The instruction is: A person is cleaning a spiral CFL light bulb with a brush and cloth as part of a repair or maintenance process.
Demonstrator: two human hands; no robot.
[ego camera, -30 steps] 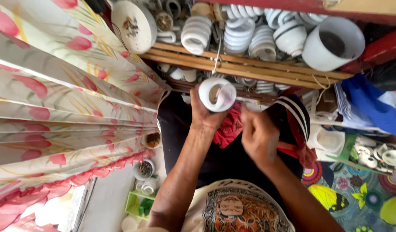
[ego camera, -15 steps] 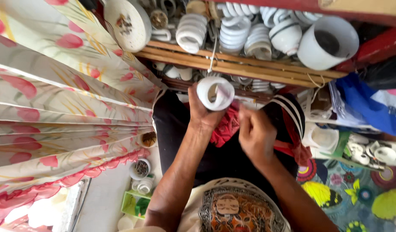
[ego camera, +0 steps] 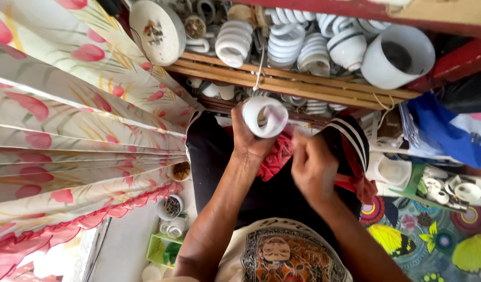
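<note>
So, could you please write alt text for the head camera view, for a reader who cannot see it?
Seen from above, a person's left hand holds up a white round plastic lamp housing while the right hand works beside it, blurred. Above, a wooden shelf carries white spiral bulbs; a pink-flowered curtain fills the left.

Wooden slat shelf (ego camera: 303, 86) carries white spiral bulbs (ego camera: 235, 42) (tightly crowded), white lamp housing (ego camera: 394, 57).

The cup (ego camera: 265, 117) is smooth white plastic. The curtain (ego camera: 68, 136) is soft cloth. The slats (ego camera: 292, 83) are rough wood.
</note>
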